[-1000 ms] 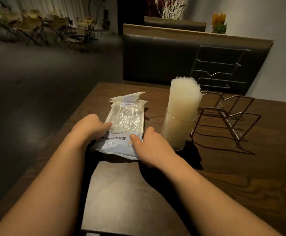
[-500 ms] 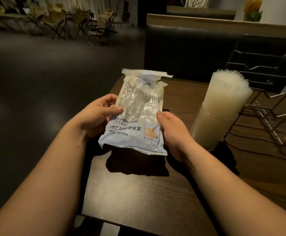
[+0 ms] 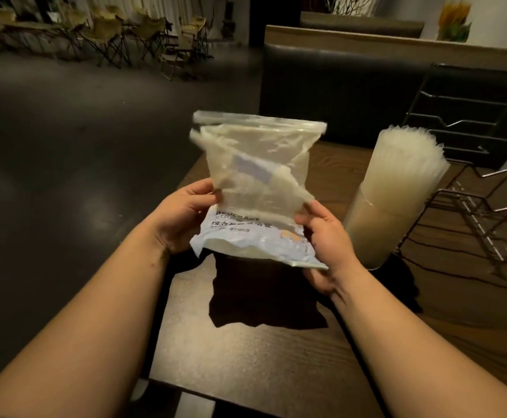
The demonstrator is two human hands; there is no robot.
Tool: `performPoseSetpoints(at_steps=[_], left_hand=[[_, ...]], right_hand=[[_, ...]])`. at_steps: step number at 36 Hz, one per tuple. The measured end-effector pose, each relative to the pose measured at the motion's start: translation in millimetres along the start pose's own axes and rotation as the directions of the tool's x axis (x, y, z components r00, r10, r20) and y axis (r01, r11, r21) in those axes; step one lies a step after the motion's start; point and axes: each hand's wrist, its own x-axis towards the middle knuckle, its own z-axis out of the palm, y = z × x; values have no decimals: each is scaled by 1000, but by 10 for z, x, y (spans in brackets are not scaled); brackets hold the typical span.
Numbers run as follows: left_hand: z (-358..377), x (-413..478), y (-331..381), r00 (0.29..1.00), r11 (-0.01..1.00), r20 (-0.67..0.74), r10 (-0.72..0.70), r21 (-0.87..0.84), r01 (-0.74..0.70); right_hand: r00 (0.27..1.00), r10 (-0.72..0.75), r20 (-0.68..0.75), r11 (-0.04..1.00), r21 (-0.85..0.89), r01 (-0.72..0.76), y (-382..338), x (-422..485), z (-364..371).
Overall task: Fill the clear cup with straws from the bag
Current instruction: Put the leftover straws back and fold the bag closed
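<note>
A crumpled plastic straw bag [image 3: 258, 188] with a pale blue printed bottom hangs upright above the table, its open top pointing up. My left hand [image 3: 182, 218] grips its left edge and my right hand [image 3: 324, 236] grips its lower right edge. The bag looks flat and mostly transparent; I cannot tell what is inside. To the right stands the clear cup [image 3: 375, 233], packed with a tall bundle of whitish straws [image 3: 409, 167] that rise well above its rim.
The dark wooden table [image 3: 246, 357] has its left edge just beside my left arm. A wire rack [image 3: 469, 212] stands right of the cup. A padded bench back [image 3: 351, 86] lies beyond the table, and folding chairs line the far left.
Both hands have lifted the bag off the table and raised it upright. The bag now looks more crumpled and stretched open near the top.
</note>
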Motion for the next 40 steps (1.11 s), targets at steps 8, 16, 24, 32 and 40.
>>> performPoseSetpoints(at_steps=[8, 16, 24, 32, 40], left_hand=[[-16, -39, 11, 991, 966, -59, 117, 240, -99], [-84, 31, -54, 867, 712, -84, 491, 612, -344], [-84, -20, 8, 905, 658, 13, 425, 682, -318], [-31, -71, 59, 927, 730, -52, 372, 633, -257], [-125, -55, 103, 992, 996, -122, -26, 82, 36]], right_hand=[[991, 99, 89, 988, 111, -109, -48, -10, -39], [965, 247, 83, 956, -183, -229, -19, 58, -32], [916, 378, 137, 925, -83, -370, -155, 67, -62], [954, 293, 63, 950, -136, -282, -22, 61, -83], [997, 60, -40, 987, -144, -65, 97, 41, -26]])
